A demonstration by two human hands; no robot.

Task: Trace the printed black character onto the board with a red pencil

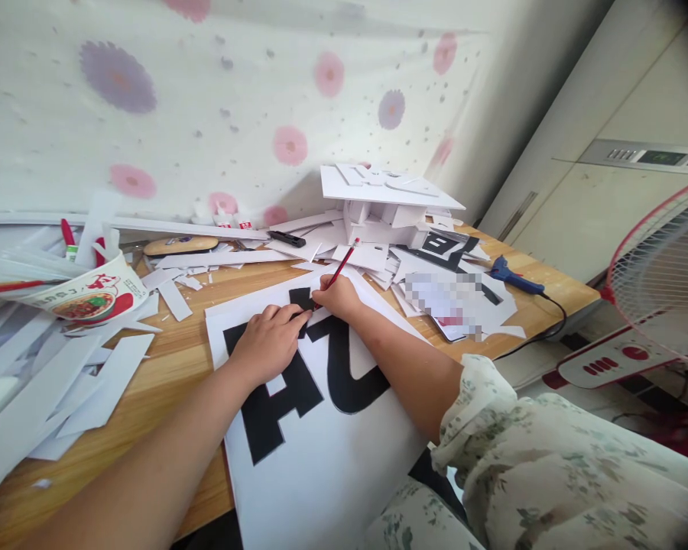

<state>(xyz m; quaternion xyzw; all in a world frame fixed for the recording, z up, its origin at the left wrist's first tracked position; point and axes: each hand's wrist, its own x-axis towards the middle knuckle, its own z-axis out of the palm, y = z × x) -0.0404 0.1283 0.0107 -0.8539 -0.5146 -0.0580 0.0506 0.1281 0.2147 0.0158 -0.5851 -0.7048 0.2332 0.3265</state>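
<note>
My right hand (338, 296) grips a dark red pencil (342, 261), its tip low over the sheet and hidden behind my fingers. Lying flat with fingers stretched out, my left hand (270, 340) presses on a black cut-out character piece (298, 382). To its right, a second curved black piece (344, 374) rests partly under my right forearm. Both pieces lie on a large white board (315, 473), which reaches over the table's near edge. The two hands are close together near the top of the black pieces.
White offcuts (100, 382) pile up at left beside a paper bowl (100, 294) holding tools. A black utility knife (287, 238) lies behind the board. Farther back stands a white foam-board stack (384, 218). At right are a phone (450, 325), a blue glue gun (516, 276) and a fan (665, 267).
</note>
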